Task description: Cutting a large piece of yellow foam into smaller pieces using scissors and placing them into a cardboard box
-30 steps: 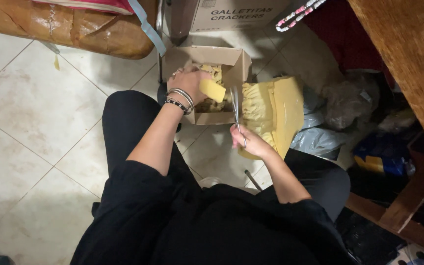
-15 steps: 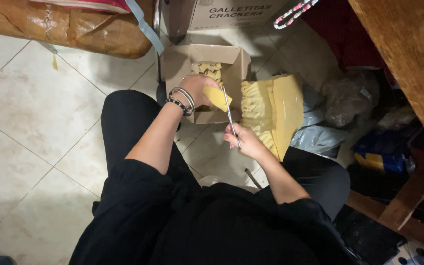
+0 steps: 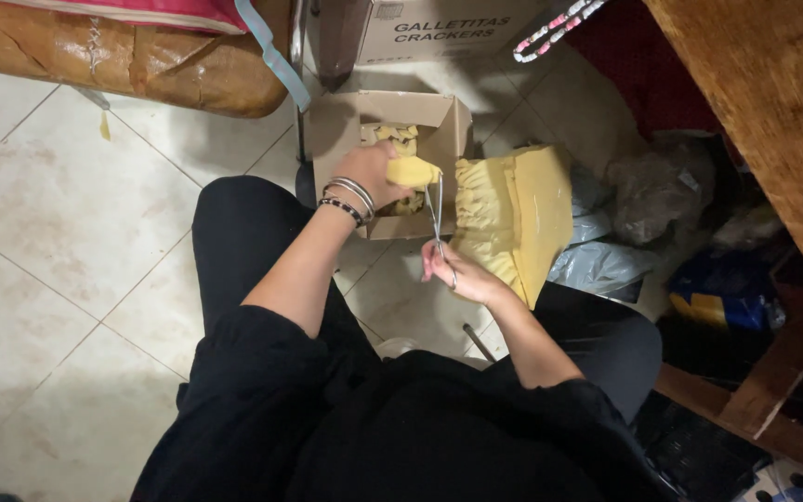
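My left hand (image 3: 375, 173), with several bracelets at the wrist, grips a small yellow piece (image 3: 413, 171) above an open cardboard box (image 3: 346, 116). My right hand (image 3: 457, 275) holds a pair of metal scissors (image 3: 437, 217) whose blades point up at the yellow piece. More yellow cut pieces (image 3: 398, 139) lie inside the box. A large block of yellow foam-like material (image 3: 515, 216) with a ruffled cut edge rests on my right thigh, just right of the scissors.
A brown padded seat (image 3: 123, 56) stands at the upper left, a closed printed carton (image 3: 448, 28) behind the box. Plastic bags (image 3: 652, 195) and clutter fill the right under a wooden table (image 3: 773, 121). The floor (image 3: 58, 232) is pale tile.
My left hand has lowered the yellow piece toward the box's front edge. The scissors have tilted upright and their blades now meet the piece.
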